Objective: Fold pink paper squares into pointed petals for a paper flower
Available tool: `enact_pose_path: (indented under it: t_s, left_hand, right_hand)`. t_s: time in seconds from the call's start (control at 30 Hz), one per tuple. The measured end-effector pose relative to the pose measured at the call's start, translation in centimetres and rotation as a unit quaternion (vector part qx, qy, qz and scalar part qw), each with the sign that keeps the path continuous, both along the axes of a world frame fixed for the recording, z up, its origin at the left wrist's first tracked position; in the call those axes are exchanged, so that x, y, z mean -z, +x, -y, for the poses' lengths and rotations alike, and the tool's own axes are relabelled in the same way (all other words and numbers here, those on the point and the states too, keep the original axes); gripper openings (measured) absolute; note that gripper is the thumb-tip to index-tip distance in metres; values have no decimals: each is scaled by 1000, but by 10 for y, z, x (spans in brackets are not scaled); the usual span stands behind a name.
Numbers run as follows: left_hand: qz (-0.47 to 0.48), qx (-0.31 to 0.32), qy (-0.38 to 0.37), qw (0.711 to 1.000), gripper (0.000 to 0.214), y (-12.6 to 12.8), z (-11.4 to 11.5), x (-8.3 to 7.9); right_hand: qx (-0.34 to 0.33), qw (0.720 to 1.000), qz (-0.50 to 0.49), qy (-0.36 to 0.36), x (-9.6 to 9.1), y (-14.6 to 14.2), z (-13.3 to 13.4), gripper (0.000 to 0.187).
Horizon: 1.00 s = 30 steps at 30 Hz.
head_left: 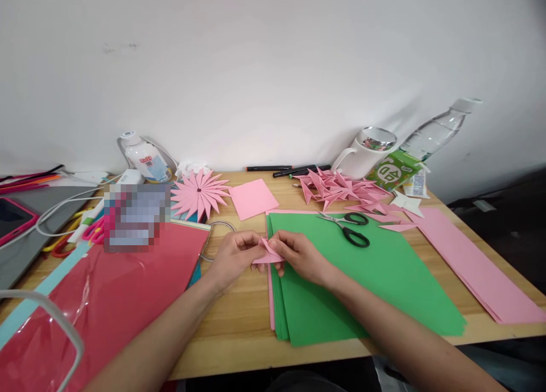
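Both my hands meet at the middle of the wooden table (239, 318) and pinch a small folded piece of pink paper (268, 252). My left hand (232, 256) grips its left side with closed fingers. My right hand (298, 255) grips its right side, resting over the left edge of a stack of green paper sheets (362, 278). Black-handled scissors (347, 227) lie on the green stack behind my right hand.
A pile of folded pink paper points (336, 190) and a pink paper flower (198, 194) lie at the back, with a pink square (252, 198) between them. Pink strips (478, 264) lie right, red sheets in plastic (111, 289) left. A white mug (362, 153), water bottle (430, 136), markers (294, 170) stand by the wall.
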State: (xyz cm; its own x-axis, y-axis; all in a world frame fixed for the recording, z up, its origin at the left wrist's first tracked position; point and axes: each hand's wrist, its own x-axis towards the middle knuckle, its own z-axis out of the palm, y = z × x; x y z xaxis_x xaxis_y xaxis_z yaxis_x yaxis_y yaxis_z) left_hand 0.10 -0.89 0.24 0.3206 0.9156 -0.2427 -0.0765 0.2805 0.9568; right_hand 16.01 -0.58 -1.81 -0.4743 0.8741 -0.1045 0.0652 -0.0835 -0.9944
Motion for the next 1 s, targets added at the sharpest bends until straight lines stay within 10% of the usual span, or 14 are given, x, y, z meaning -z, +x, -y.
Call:
enact_pose_path:
  t_s: [0.67,1.0]
  left_hand:
    - [-45,45,1,998,39,1,1,6]
    - [-241,35,180,953,27,2,10,9]
  right_hand:
    - [154,982,-101,-50,-8,1,-2,31]
    - [146,974,-138,-105,0,0,-3,30]
